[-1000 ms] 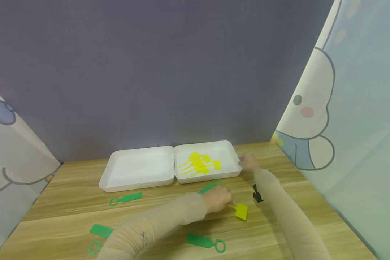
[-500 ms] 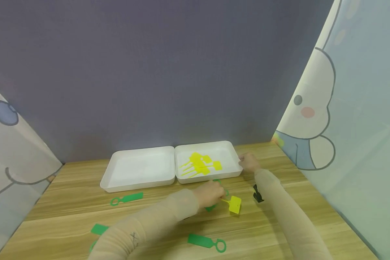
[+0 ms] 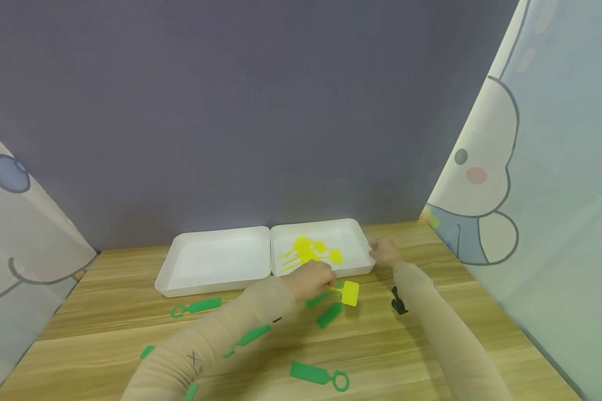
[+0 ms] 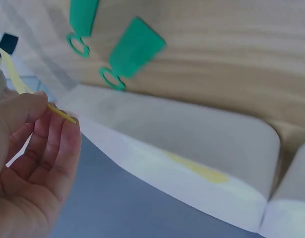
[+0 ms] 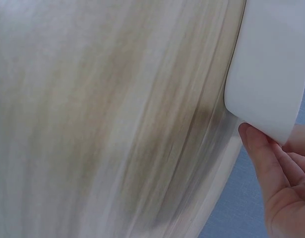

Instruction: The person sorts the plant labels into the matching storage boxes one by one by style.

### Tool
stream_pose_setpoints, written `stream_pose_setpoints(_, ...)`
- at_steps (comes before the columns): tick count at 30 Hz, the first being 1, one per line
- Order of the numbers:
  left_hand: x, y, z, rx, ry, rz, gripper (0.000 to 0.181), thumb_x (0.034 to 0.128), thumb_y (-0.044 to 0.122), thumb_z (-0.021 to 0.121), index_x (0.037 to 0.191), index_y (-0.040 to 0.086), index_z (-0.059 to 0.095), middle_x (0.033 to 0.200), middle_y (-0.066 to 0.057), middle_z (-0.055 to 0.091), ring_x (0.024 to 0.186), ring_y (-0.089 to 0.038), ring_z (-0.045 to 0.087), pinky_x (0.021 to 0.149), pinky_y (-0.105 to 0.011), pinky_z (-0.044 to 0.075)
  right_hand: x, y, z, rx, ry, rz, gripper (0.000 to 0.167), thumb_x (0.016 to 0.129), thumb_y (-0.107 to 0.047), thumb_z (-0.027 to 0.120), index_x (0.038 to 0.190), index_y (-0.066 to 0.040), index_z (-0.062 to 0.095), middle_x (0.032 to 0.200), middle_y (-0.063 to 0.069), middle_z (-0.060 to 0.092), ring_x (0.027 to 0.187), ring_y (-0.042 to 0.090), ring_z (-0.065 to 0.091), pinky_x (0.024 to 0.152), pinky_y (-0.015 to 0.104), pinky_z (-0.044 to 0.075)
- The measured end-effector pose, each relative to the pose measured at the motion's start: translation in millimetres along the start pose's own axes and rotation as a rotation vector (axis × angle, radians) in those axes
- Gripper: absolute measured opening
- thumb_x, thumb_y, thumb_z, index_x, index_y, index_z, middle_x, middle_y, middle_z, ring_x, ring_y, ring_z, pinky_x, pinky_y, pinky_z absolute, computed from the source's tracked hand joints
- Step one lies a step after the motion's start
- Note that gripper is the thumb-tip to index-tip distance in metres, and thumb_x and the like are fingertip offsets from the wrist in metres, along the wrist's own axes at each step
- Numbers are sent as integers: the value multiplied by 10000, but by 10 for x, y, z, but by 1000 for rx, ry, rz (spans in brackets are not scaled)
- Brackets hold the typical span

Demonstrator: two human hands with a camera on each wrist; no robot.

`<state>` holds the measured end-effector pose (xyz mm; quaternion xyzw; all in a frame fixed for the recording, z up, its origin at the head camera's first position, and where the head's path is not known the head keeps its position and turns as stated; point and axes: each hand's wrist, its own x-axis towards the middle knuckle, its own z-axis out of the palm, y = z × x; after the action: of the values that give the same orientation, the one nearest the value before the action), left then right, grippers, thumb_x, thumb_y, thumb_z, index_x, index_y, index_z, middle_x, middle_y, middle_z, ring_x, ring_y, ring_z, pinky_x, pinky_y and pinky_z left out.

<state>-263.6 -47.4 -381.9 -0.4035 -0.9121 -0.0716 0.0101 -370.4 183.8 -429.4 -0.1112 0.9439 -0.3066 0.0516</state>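
My left hand (image 3: 311,279) pinches the thin stem of a yellow plastic tag (image 3: 350,293), its square flag sticking out to the right. In the left wrist view the thumb and fingertips grip that stem. Just beyond is the right white tray (image 3: 357,236), where several yellow tags (image 3: 306,248) lie in a pile. My right hand (image 3: 385,253) holds this tray's right end; in the right wrist view the thumb is at the rim and the fingers (image 5: 259,148) are against the outer wall. Green ring-ended tags (image 3: 329,315) lie below my left hand.
A second white tray (image 3: 215,259) stands against the first one's left side. More green tags (image 3: 311,372) are scattered over the wooden table (image 3: 431,356), some partly hidden by the left sleeve. A small black object (image 3: 398,302) lies beside the right forearm. A grey panel rises behind.
My left hand has moved up and to the left with the yellow tag, toward the right tray's front wall. Green tags under the forearm have come into view. The right hand stays put.
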Motion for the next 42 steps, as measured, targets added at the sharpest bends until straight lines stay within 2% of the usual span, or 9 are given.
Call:
stream_pose_setpoints(5, 21, -131, -82, -53, -7, -42, 259, 838, -35, 556, 604, 62, 505, 578, 34, 373, 548, -61, 313, 531, -116, 295, -29, -2, -7, 17, -20, 5, 378, 856, -11, 489, 1204, 137, 503, 1207, 314, 530, 1120, 450, 508, 929, 505, 446)
stream_pose_setpoints(13, 94, -335, -191, -123, 44, -145, 130, 860, -33, 560, 835, -11, 686, 861, -91, 671, 735, -141, 586, 771, -239, 526, -29, 14, -16, 4, -20, -2, 368, 867, -9, 492, 1200, 147, 496, 1206, 319, 527, 1115, 452, 511, 929, 498, 447)
stream_pose_setpoints(20, 205, -528, -130, -110, 113, -203, 237, 806, -103, 511, 589, -12, 547, 587, 6, 471, 544, -79, 299, 596, -176, 374, -52, -31, -36, -13, -14, 13, 358, 871, -10, 500, 1193, 146, 503, 1200, 316, 533, 1115, 446, 513, 932, 494, 446)
stream_pose_setpoints(26, 292, -611, -137, -144, 52, -334, 434, 801, -116, 480, 484, 112, 290, 499, 44, 238, 481, -98, 180, 489, -187, 255, -52, -32, -39, -10, -18, 19, 365, 871, -17, 502, 1200, 142, 500, 1199, 314, 535, 1118, 444, 511, 936, 496, 442)
stream_pose_setpoints(28, 308, -624, -166, -153, 11, -402, 386, 835, -87, 484, 500, 90, 411, 507, 32, 394, 476, -81, 360, 524, -153, 363, -48, -29, -42, -1, -21, 17, 364, 876, -15, 500, 1203, 146, 494, 1199, 318, 533, 1117, 446, 511, 934, 494, 444)
stream_pose_setpoints(31, 331, -641, -207, -147, -27, -494, 191, 884, -23, 501, 790, 5, 665, 838, -71, 687, 773, -174, 648, 780, -234, 525, -43, -28, -48, 6, -25, 8, 366, 880, -13, 501, 1205, 155, 486, 1197, 326, 529, 1115, 451, 510, 931, 494, 447)
stream_pose_setpoints(33, 341, -638, -231, -140, -47, -551, 192, 900, 18, 519, 1042, -5, 646, 1118, -134, 648, 1019, -272, 623, 908, -348, 497, -40, -28, -52, 7, -23, 2, 364, 881, -11, 499, 1202, 161, 485, 1196, 332, 526, 1115, 455, 507, 930, 495, 448)
stream_pose_setpoints(38, 410, -682, -168, -95, -89, -628, 131, 893, -3, 520, 949, 20, 636, 940, -106, 678, 718, -186, 575, 741, -302, 528, -44, -38, -51, 11, -21, 13, 364, 885, -12, 494, 1203, 164, 481, 1195, 329, 529, 1113, 446, 513, 934, 486, 448)
stream_pose_setpoints(42, 419, -691, -71, -104, -110, -653, 125, 885, -15, 528, 959, 37, 615, 884, -81, 646, 686, -165, 511, 694, -279, 502, -53, -42, -40, 9, -14, 10, 363, 874, -8, 501, 1195, 162, 491, 1185, 324, 540, 1103, 443, 524, 930, 484, 451)
